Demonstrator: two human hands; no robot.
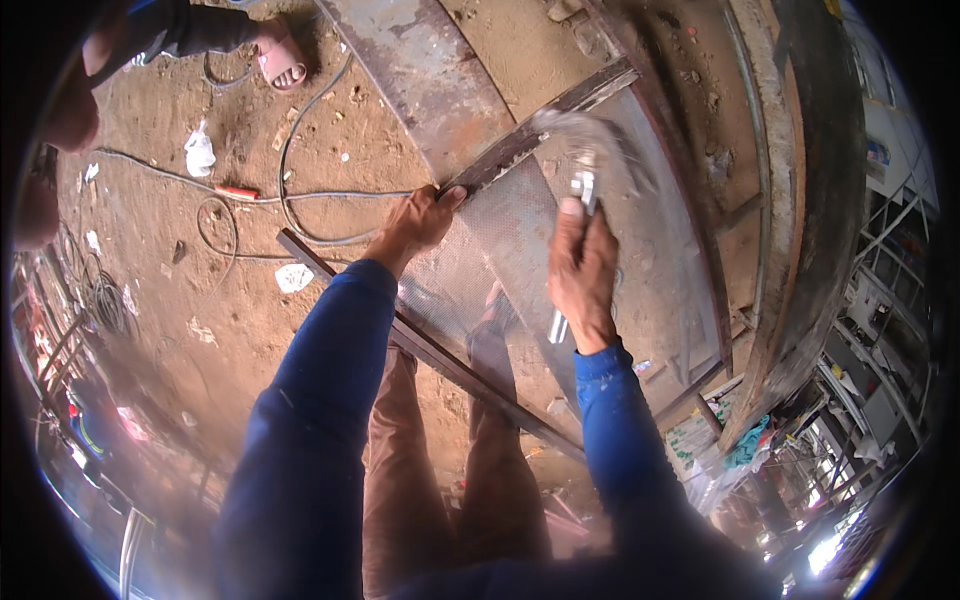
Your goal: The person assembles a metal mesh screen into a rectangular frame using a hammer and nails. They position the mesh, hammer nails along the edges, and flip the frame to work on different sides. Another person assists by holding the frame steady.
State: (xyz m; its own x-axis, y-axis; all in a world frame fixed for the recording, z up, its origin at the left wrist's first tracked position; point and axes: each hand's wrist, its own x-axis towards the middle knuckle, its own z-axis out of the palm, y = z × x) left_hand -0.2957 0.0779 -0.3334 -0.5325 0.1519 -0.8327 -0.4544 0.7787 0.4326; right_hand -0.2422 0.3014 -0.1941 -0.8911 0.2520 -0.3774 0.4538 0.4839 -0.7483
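Observation:
My left hand (418, 225) is closed on the near end of a dark, worn frame bar (540, 128), its thumb lying on top. My right hand (583, 265) is wrapped round a silver metal-handled tool (558, 327), whose lower end sticks out below the fist. Beyond the fist the tool's upper part is smeared by motion over the frame, so its kind cannot be told. A see-through mesh panel (440, 285) lies under and between my hands. Nearer my legs, a narrow dark bar (470, 375) runs slantwise across the frame's near side.
A wide rusty metal sheet (425, 75) lies beyond my left hand. Black cable (290, 185) loops over the dirt at left, near a red-handled object (236, 193). Another person's sandalled foot (280, 62) stands at the far left. Long beams (785, 200) curve along the right.

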